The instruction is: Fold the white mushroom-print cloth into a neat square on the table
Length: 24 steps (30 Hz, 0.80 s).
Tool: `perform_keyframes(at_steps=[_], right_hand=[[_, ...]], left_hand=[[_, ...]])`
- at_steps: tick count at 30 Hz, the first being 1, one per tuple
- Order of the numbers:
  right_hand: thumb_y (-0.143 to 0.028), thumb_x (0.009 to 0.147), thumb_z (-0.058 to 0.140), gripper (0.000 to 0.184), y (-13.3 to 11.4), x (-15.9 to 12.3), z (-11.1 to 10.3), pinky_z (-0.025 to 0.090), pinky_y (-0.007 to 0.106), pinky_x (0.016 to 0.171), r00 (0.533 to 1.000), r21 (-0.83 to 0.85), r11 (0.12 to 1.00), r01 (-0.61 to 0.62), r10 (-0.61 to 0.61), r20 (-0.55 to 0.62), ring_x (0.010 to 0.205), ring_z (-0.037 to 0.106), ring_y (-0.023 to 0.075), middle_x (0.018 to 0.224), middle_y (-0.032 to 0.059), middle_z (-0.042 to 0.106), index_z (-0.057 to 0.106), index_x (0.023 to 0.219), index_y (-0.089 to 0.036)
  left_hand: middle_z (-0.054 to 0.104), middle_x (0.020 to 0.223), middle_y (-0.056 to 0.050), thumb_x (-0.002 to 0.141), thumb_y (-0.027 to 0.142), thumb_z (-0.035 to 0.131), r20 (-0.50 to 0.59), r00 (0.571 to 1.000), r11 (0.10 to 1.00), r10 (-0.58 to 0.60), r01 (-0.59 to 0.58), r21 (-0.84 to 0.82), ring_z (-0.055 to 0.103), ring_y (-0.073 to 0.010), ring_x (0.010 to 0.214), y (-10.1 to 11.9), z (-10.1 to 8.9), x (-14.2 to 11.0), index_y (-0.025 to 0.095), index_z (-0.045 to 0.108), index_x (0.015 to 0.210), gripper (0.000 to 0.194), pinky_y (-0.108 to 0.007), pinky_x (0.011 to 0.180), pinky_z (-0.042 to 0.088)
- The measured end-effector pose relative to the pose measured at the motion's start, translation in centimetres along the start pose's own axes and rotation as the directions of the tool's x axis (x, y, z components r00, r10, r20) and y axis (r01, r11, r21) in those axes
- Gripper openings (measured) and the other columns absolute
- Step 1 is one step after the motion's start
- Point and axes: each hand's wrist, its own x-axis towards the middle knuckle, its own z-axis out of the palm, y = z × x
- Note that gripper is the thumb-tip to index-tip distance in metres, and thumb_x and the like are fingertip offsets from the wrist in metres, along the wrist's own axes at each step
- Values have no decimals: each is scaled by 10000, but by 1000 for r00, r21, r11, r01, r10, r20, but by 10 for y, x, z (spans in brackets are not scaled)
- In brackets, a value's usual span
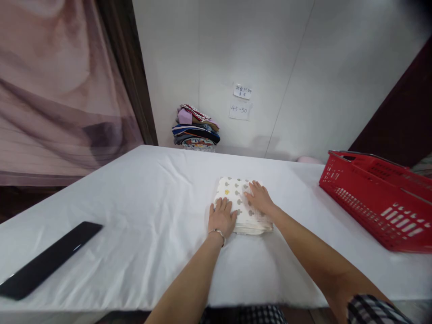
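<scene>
A folded white cloth (238,191) with a grey tree-like print and one yellow mark lies on the white-covered table (162,211). Its layers show along the near edge. My left hand (222,218), with a bracelet at the wrist, rests flat on the cloth's near left corner, fingers stretched out. On the right side of the cloth lies my right hand (259,198), palm down with fingers spread. Neither hand grips the cloth; both press on its top.
A red plastic basket (374,198) stands at the table's right end. A long black flat object (50,258) lies at the left. Beyond the far edge, a stack of folded clothes (195,128) sits against the wall, near paper notes (240,110). A pink curtain (60,81) hangs at left.
</scene>
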Motion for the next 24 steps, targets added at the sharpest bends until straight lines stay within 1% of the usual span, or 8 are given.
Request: perform_keyframes(at_steps=[4,9,12,15,17,20,22,24], right_hand=[[-460,888,269,565,13,19,15,190,399,1030,995,-16,995,-99,99,-8,1331,148,255,1451,124,243,349,1319,-104],[-471,889,250,545,20,22,31,236,371,1003,997,-27,997,-74,74,-10,1331,132,244,1449,115,246,376,1288,-120],[-475,890,240,546,22,22,30,229,380,1002,996,-33,996,-83,84,28,1335,120,241,1451,114,239,372,1291,-128],[-475,879,258,526,18,28,19,201,451,1003,990,-67,993,-95,101,95,1320,162,263,1430,124,279,420,1251,-140],[-478,869,277,509,8,38,9,189,491,999,989,-72,995,-73,81,126,1289,232,277,1387,137,347,459,1213,-150],[-477,871,277,497,-21,59,-1,193,483,1004,995,-23,1000,15,-12,96,1277,264,270,1365,130,380,453,1223,-173],[-463,878,276,478,-47,70,2,218,450,1001,993,19,996,89,-90,71,1277,270,255,1366,108,384,439,1236,-192],[-446,885,276,462,-70,77,12,222,438,1003,988,44,989,143,-145,58,1272,280,241,1363,96,393,432,1242,-197]], left_hand=[[377,1405,-28,891,435,281,10,1000,1000,2,-2,-13,239,-230,1321,-1,-1,1,249,461,1266,455,-484,1061,196],[381,1402,-30,887,425,309,30,999,999,-12,13,-33,241,-230,1321,-1,-1,3,251,462,1263,442,-487,1064,190],[378,1404,-32,887,429,310,21,1000,999,-3,4,-39,239,-233,1320,-1,0,3,250,461,1264,444,-489,1062,191],[375,1405,-34,887,427,309,15,1000,999,5,-4,-42,239,-238,1318,-1,1,3,247,460,1261,442,-493,1060,191],[378,1403,-36,885,421,318,11,1000,999,4,-4,-43,239,-240,1317,-1,0,2,245,463,1256,435,-498,1058,193],[383,1398,-37,884,412,323,-3,1000,999,2,-3,-46,243,-240,1314,-1,-1,1,244,468,1246,425,-500,1052,203],[384,1398,-37,883,412,322,0,1000,999,2,-2,-52,245,-243,1313,-1,-2,1,246,470,1243,423,-501,1048,208],[380,1400,-38,882,412,321,5,1000,998,2,-2,-60,245,-247,1313,-1,-3,0,250,459,1255,430,-504,1048,205]])
